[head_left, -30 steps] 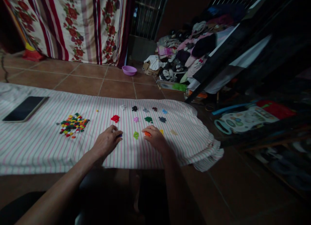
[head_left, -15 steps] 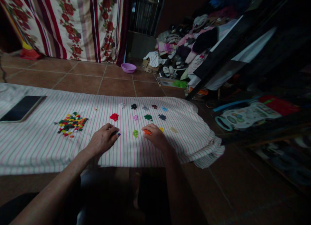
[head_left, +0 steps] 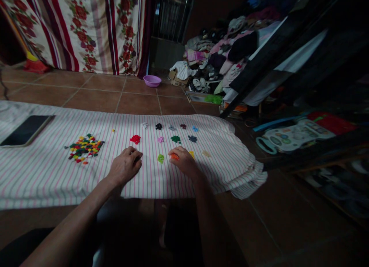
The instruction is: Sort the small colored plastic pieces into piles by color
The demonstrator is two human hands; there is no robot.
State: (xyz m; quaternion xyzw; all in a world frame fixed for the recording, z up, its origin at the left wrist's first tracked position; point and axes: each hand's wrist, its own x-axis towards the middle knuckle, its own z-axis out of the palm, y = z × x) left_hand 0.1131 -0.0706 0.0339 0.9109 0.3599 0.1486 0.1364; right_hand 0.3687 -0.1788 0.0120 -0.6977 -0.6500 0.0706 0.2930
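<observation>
On a striped cloth (head_left: 115, 182), small coloured pieces lie in separate piles. My left hand (head_left: 127, 165) rests on the cloth with its fingers curled in, just below the red pile (head_left: 135, 139); what its fingertips hold is hidden. My right hand (head_left: 186, 162) curls its fingers round the orange pieces (head_left: 174, 156). Between the hands lies a lime green pile (head_left: 160, 158). Yellow pieces (head_left: 191, 154) show just beyond the right hand, with beige ones (head_left: 206, 154) further right. Pink (head_left: 160, 139), dark green (head_left: 175, 139) and grey-blue (head_left: 192, 138) piles form a row behind.
A mixed heap of pieces (head_left: 85, 148) lies left of my hands, and a tablet or phone (head_left: 25, 130) at the far left. White (head_left: 144, 125), black (head_left: 158, 126) and other small piles line the back. A purple basin (head_left: 152, 81) stands on the tiled floor.
My left hand has shifted slightly to the right, and the dark blue piece that showed at its fingertips is now hidden. The right hand has barely moved at the orange pieces.
</observation>
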